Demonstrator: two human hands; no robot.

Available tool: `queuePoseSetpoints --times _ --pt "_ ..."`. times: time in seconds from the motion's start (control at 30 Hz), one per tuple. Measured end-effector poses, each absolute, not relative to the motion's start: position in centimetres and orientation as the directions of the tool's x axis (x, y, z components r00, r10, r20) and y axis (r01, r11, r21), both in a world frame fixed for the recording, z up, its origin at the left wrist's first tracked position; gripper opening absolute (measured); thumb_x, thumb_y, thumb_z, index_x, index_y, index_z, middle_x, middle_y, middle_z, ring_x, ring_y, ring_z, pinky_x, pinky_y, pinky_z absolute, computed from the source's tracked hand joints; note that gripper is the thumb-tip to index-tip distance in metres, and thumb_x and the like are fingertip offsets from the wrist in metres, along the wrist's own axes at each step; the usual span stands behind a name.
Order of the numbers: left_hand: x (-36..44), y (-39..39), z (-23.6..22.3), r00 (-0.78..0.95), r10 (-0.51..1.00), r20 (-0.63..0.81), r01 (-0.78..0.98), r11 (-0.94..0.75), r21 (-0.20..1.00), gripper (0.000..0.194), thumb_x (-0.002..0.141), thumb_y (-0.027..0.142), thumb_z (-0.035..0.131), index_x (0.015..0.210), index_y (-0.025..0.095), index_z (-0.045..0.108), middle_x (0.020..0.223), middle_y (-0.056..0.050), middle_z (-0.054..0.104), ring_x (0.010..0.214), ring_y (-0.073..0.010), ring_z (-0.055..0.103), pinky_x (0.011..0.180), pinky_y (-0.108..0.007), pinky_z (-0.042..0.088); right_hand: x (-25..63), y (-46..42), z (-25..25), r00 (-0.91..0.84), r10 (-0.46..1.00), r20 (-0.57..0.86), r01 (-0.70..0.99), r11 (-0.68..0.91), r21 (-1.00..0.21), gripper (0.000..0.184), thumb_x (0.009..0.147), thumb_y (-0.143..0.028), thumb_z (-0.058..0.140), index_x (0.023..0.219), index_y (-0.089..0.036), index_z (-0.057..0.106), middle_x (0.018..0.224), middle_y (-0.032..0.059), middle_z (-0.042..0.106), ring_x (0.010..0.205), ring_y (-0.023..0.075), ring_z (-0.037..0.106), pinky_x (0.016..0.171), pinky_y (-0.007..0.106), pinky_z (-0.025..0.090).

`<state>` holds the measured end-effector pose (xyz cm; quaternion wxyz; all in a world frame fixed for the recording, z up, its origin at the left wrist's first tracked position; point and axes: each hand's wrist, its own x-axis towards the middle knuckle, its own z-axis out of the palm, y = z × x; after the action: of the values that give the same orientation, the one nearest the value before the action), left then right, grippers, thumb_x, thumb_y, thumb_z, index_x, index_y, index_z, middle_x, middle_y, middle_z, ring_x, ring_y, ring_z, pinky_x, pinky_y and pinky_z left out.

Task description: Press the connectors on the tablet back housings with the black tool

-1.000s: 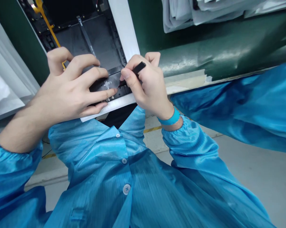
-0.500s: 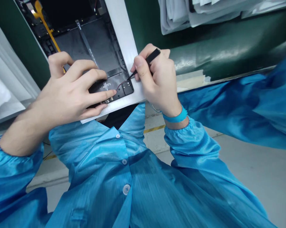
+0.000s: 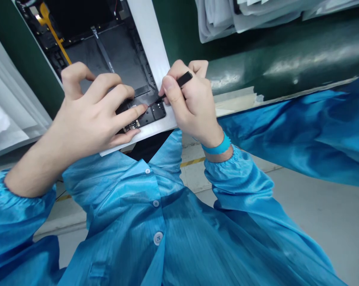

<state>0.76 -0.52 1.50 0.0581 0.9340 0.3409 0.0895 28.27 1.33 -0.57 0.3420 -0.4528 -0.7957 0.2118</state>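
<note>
An opened tablet-like device (image 3: 126,51) lies in a white tray (image 3: 151,33), its inner parts showing. Over its near end my left hand (image 3: 87,115) is spread with nothing gripped, one fingertip resting by a thin dark red wire (image 3: 153,104). My right hand (image 3: 194,101) pinches black tweezers (image 3: 184,79) at the device's right edge. Their tips reach down beside the wire near the corner; whether they grip it I cannot tell. Part of a small circuit board (image 3: 132,125) shows below my left fingers.
Inside the device run an orange flex cable (image 3: 53,31) and a grey ribbon cable (image 3: 103,51). White sheets or bags hang over the green bench (image 3: 251,71) at the upper right, and more white material (image 3: 9,87) is at left. A blue sleeve (image 3: 310,131) of another person is on the right.
My right hand has moved slightly left and down with the tweezers, bringing the tips nearer my left fingertip. My left fingertip has shifted slightly up along the wire.
</note>
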Motion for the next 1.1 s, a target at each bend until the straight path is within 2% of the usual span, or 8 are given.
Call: queuePoseSetpoints --times 0.1,0.2,0.3,0.43,0.6,0.87,1.1 --pt "0.9 -0.5 1.6 0.761 0.638 0.114 0.621 -0.768 0.155 0.051 0.117 0.052 0.056 0.165 0.036 0.059 0.148 -0.013 0.07 0.146 -0.0508 0.064 0.112 -0.086 0.047 28.3 1.4 -0.5 -0.376 0.853 0.362 0.561 0.52 -0.644 0.048 0.122 -0.05 0.027 0.092 -0.029 0.057 0.077 0.003 0.063 0.087 0.0262 0.064 0.102 0.051 0.052" --pt "1.0 -0.3 1.7 0.746 0.656 0.112 0.625 -0.748 0.223 0.048 0.117 0.049 0.056 0.163 0.038 0.063 0.147 -0.011 0.07 0.153 -0.0517 0.059 0.119 -0.09 0.038 28.4 1.4 -0.5 -0.367 0.852 0.375 0.516 0.521 -0.68 0.051 0.122 -0.058 0.031 0.092 -0.029 0.06 0.078 0.0024 0.066 0.088 0.025 0.065 0.101 0.048 0.054" --pt "0.9 0.0 1.6 0.725 0.681 0.101 0.635 -0.719 0.283 0.048 0.114 0.055 0.061 0.159 0.04 0.068 0.146 -0.01 0.071 0.154 -0.0521 0.058 0.123 -0.09 0.033 28.5 1.4 -0.5 -0.377 0.865 0.332 0.497 0.491 -0.716 0.052 0.121 -0.061 0.033 0.095 -0.029 0.065 0.08 0.002 0.068 0.092 0.0256 0.068 0.107 0.05 0.057" --pt "0.6 0.0 1.2 0.734 0.668 0.119 0.628 -0.735 0.254 0.051 0.113 0.058 0.065 0.161 0.041 0.066 0.152 -0.011 0.07 0.153 -0.0515 0.057 0.121 -0.087 0.036 28.5 1.4 -0.5 -0.397 0.885 0.246 0.525 0.438 -0.729 0.048 0.121 -0.057 0.034 0.098 -0.031 0.067 0.084 0.0031 0.071 0.1 0.0281 0.071 0.114 0.055 0.056" --pt "0.4 -0.1 0.7 0.749 0.645 0.151 0.616 -0.762 0.199 0.051 0.114 0.056 0.062 0.162 0.038 0.065 0.15 -0.013 0.07 0.152 -0.0516 0.057 0.119 -0.09 0.035 28.3 1.5 -0.2 -0.406 0.869 0.282 0.493 0.468 -0.734 0.036 0.118 -0.044 0.043 0.092 -0.03 0.063 0.081 0.0032 0.072 0.092 0.0279 0.069 0.11 0.053 0.056" --pt "0.6 -0.1 0.8 0.751 0.644 0.145 0.619 -0.764 0.182 0.05 0.115 0.055 0.061 0.162 0.037 0.066 0.149 -0.015 0.07 0.151 -0.0536 0.058 0.113 -0.091 0.04 28.3 1.6 -0.5 -0.414 0.839 0.353 0.439 0.524 -0.73 0.036 0.12 -0.043 0.045 0.091 -0.029 0.061 0.08 0.0011 0.071 0.086 0.025 0.066 0.104 0.049 0.054" --pt "0.7 0.0 0.9 0.721 0.682 0.124 0.637 -0.722 0.271 0.049 0.112 0.057 0.067 0.156 0.035 0.072 0.151 -0.013 0.069 0.157 -0.0506 0.052 0.124 -0.087 0.032 28.5 1.5 -0.5 -0.418 0.847 0.33 0.483 0.515 -0.708 0.042 0.122 -0.049 0.04 0.095 -0.029 0.063 0.082 0.0011 0.07 0.09 0.0244 0.067 0.106 0.047 0.056"
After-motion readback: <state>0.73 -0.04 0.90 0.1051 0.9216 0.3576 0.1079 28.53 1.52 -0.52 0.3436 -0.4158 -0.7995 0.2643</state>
